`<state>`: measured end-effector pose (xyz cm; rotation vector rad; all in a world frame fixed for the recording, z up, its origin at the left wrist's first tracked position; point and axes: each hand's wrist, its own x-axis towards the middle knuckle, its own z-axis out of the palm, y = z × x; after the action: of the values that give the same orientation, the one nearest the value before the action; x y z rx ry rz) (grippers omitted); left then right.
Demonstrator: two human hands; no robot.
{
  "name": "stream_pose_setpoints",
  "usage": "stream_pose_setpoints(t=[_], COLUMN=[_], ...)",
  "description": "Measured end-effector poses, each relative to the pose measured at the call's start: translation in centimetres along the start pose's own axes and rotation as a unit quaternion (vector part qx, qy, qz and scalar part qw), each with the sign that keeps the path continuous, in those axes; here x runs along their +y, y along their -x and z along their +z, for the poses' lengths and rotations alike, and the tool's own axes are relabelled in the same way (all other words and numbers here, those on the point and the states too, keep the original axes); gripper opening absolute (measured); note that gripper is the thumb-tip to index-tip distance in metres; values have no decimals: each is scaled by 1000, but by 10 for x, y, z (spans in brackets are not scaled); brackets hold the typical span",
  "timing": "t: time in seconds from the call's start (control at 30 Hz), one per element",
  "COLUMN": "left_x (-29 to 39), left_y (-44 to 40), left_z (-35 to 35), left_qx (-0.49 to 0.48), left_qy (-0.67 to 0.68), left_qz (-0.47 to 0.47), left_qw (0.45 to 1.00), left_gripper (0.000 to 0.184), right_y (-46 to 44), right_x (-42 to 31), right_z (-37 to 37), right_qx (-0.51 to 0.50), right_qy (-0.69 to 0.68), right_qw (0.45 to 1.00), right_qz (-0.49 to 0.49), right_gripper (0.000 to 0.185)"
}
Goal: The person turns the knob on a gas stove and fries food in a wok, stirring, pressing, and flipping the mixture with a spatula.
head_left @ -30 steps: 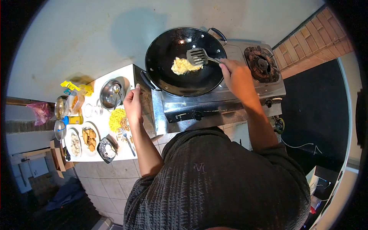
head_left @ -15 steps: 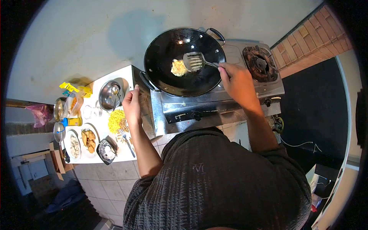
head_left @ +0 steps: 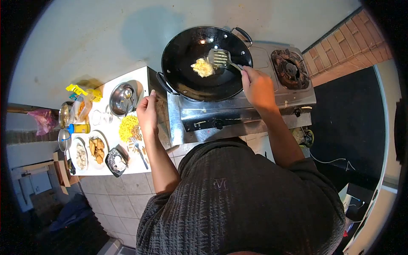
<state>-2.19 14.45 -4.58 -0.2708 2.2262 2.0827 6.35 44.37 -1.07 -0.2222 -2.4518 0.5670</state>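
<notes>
My right hand point(head_left: 258, 88) grips the handle of a slotted metal spatula point(head_left: 219, 58), whose head lies at the right edge of the yellow egg point(head_left: 202, 68). The egg sits in a black wok point(head_left: 187, 87) on the left side of the metal stove point(head_left: 250, 110). Left of the wok, near its left handle, my left hand point(head_left: 147, 112) is closed with its thumb pointing up. Whether anything is inside its fingers is too small to tell.
On the white table point(head_left: 138, 78) left are a metal bowl point(head_left: 123, 99), yellow food point(head_left: 127, 128), a fork point(head_left: 139, 152), a black dish point(head_left: 116, 162), two plates of food and a yellow jar point(head_left: 79, 128). A bare burner point(head_left: 291, 69) is right of the wok.
The spatula pressed over the egg, then moved back up and right off most of it. The egg is more gathered than at first. My left hand has barely moved.
</notes>
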Motion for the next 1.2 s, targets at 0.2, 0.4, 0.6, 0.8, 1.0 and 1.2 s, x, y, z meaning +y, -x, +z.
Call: stream_pose_setpoints(t=[0.2,0.4,0.6,0.8,1.0,1.2], left_x=[0,-3,-8,-9,-3,2], left_y=[11,20,27,35,44,53], left_z=[-7,-17,-22,-18,-4,4], left_qx=[13,41,56,65,74,65], left_qy=[-13,-17,-14,-20,-17,-32], left_qz=[-30,-34,-28,-24,-24,-24], left_qw=[999,998,998,997,997,997], left_gripper=[32,36,36,36,36,37], right_y=[-6,-12,-17,-26,-28,-25], right_x=[-1,-4,4,7,18,24], right_z=[8,12,11,-16,-36,-36], right_qx=[-8,-46,-5,-7,-55,-64], right_qy=[-35,-84,-105,-96,-40,-53], right_qw=[999,994,994,995,998,997], right_qz=[10,44,16,1,6,-9], right_gripper=[18,17,16,17,19,20])
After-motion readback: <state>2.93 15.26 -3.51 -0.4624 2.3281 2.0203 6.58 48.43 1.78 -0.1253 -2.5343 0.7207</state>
